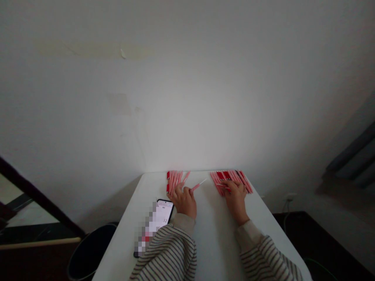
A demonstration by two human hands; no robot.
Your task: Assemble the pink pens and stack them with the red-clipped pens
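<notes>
My left hand (186, 203) is closed, pinching a slim pink pen-like stick (198, 185) whose pale tip points up and to the right. Under and beyond its fingers lies a left row of similar pink sticks (175, 178), with red pieces at its left edge; one stick leans away from the others. My right hand (236, 199) reaches over the right row of pink sticks (243, 180), fingers pinched on another slim pink stick (222, 185) with a whitish end pointing left. Red packaging (223, 175) shows among the sticks there. My fingers hide part of both rows.
Both rows lie at the far end of a white table (211, 238), against a pale wall (187, 97). A phone (164, 212) with a lit, partly blurred screen lies by my left forearm. A dark bin (90, 249) stands left of the table.
</notes>
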